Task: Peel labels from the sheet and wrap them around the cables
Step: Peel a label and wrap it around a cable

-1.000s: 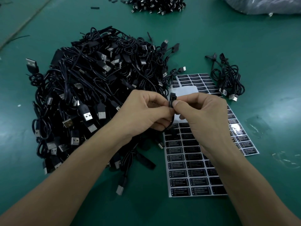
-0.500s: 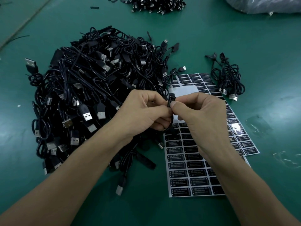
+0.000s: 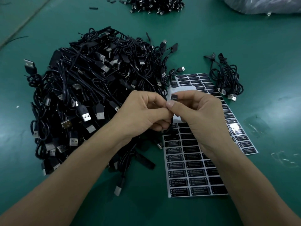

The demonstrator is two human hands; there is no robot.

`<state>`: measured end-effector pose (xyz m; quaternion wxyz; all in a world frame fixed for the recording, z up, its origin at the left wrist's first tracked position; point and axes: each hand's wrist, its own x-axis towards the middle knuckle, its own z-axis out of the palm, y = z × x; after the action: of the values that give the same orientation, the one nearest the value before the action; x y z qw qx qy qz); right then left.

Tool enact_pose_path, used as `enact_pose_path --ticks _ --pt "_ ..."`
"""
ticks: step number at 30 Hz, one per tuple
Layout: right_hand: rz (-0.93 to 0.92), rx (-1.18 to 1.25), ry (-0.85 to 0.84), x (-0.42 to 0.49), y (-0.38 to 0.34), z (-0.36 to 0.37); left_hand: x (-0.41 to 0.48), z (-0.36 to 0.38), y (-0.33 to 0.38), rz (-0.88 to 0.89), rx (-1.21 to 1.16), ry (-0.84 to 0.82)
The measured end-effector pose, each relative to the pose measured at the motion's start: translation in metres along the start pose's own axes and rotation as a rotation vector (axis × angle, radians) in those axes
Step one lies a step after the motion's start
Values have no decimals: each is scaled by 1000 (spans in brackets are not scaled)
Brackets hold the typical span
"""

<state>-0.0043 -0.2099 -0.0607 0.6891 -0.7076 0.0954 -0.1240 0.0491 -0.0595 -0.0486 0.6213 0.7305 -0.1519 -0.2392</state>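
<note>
Head view. Both hands are raised over the green table [image 3: 244, 46], above the top of the label sheet [image 3: 192, 173].

Left hand [image 3: 143, 111]: fingers curled, thumb and forefinger pinching a thin black cable [image 3: 169, 126]. The cable hangs in a loop below the fist, over the sheet.

Right hand [image 3: 200, 115]: thumb tip pressed against the left thumb, thumb and forefinger pinching a black label [image 3: 174, 97] on the cable. The label's top edge stands up just above the thumbs.

Versus 1.0 s ago: the hands are in the same spot and the right thumb has crept slightly left. The label sits closer under the right forefinger. Sheet unmoved.

Cable pile [image 3: 97, 95] lies left of the hands, a small bundle [image 3: 228, 79] at upper right, and a second sheet [image 3: 195, 80] beyond the hands.
</note>
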Motion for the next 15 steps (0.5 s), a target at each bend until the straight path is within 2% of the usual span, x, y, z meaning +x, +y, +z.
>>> enact_pose_path --ticks 7,15 --pt "-48 -71 -13 2 -1 -2 1 2 -2 6 32 18" --pt "-134 -192 -9 0 4 0 -1 5 -1 111 212 35"
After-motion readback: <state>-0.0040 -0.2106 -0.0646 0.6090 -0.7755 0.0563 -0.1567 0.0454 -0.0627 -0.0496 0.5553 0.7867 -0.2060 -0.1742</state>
